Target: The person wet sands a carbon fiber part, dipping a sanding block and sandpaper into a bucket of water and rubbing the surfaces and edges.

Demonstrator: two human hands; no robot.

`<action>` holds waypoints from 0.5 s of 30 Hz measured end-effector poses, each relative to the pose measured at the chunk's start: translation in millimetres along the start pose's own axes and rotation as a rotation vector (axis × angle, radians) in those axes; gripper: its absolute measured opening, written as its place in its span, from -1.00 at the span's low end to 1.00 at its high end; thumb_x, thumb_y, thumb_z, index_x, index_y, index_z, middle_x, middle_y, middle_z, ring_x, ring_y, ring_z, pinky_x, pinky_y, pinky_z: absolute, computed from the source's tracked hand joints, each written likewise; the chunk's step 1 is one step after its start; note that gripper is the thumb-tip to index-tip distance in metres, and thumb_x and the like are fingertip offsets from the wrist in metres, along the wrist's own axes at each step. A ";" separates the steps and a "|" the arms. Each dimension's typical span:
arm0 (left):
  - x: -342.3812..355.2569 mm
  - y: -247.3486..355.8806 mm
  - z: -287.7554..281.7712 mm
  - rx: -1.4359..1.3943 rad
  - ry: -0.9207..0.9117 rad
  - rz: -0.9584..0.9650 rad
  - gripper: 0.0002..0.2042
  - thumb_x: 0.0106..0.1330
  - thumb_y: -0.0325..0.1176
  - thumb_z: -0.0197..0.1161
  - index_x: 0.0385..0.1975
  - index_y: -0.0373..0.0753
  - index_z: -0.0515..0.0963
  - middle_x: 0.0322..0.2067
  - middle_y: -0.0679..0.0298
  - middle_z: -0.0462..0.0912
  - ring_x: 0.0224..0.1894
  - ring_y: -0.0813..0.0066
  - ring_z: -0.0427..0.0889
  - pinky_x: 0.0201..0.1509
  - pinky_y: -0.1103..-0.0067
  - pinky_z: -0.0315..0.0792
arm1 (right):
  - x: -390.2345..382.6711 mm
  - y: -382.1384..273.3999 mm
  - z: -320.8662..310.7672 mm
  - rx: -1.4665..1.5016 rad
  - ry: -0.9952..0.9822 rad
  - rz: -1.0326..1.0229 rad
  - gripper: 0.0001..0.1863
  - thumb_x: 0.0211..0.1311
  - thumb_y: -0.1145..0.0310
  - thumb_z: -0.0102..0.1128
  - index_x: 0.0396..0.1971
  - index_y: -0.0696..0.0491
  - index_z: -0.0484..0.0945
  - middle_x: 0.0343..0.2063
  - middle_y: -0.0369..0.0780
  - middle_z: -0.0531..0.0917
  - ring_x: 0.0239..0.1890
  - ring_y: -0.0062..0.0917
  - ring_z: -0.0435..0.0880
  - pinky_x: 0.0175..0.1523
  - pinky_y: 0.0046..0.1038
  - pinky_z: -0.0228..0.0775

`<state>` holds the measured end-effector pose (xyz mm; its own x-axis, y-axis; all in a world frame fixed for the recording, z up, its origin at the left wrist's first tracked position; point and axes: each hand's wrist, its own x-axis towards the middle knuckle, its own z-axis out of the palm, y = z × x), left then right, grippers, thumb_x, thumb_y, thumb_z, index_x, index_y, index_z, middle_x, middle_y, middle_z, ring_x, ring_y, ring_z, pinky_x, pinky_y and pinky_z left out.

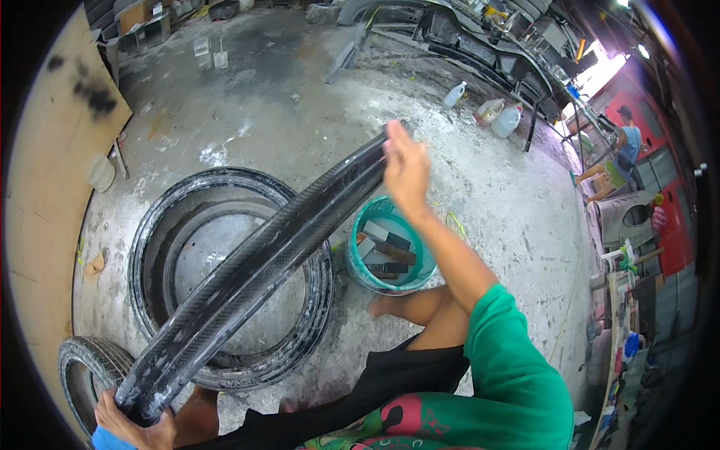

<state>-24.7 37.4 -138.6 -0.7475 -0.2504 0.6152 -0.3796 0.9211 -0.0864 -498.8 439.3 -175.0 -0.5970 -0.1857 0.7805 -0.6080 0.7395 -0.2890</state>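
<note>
A long, curved black carbon-fibre car trim piece (259, 259) slants from the lower left up to the upper middle, above a large tyre (154, 217) lying flat. My left hand (133, 426) is closed round its near end, thumb on the face. At its far end my right hand (407, 171) is closed on the edge, fingers together and slightly blurred; the fingertips are partly hidden. Just below my right forearm stands a teal bucket (352, 264) holding water, several grey blocks and a brown one (394, 251).
A smaller tyre (105, 358) lies by my left hand. Plastic jugs (507, 120) and a white bottle (454, 94) stand near a rack with a black bumper (480, 49). A tan board (52, 165) rises at the left. Another person (624, 154) is at the far right.
</note>
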 end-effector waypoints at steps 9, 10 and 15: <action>-4.0 -0.7 -5.5 0.024 0.010 -0.027 -0.16 -0.02 0.08 0.34 0.21 -0.43 0.38 0.02 -0.13 0.48 0.15 -0.18 0.41 0.29 0.08 0.21 | 4.2 10.9 -7.3 -0.027 0.034 -0.097 -0.56 0.24 0.54 0.20 0.15 0.08 0.60 0.18 -0.12 0.62 -0.21 -0.25 0.64 0.06 -0.30 0.39; -4.3 -2.2 -5.8 0.014 -0.012 -0.021 -0.16 -0.04 0.05 0.35 0.20 -0.43 0.37 0.02 -0.13 0.48 0.14 -0.18 0.41 0.29 0.08 0.20 | 0.7 21.2 0.3 -0.099 0.042 -0.074 -0.57 0.26 0.55 0.18 0.16 0.10 0.60 0.20 -0.10 0.61 -0.19 -0.23 0.63 0.06 -0.30 0.40; -10.0 -9.7 -9.7 0.029 0.000 -0.025 -0.18 -0.07 -0.04 0.37 0.20 -0.44 0.37 0.01 -0.11 0.49 0.13 -0.17 0.42 0.29 0.09 0.20 | -19.8 -84.7 -17.1 0.066 -0.054 -0.348 -0.46 0.12 0.62 0.23 0.18 0.09 0.59 0.18 -0.08 0.62 -0.14 -0.28 0.64 0.05 -0.31 0.44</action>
<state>-8.2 33.8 -136.2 -0.7379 -0.2729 0.6173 -0.4137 0.9055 -0.0942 -426.5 391.4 -156.5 -0.3740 -0.4548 0.8083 -0.8111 0.5830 -0.0473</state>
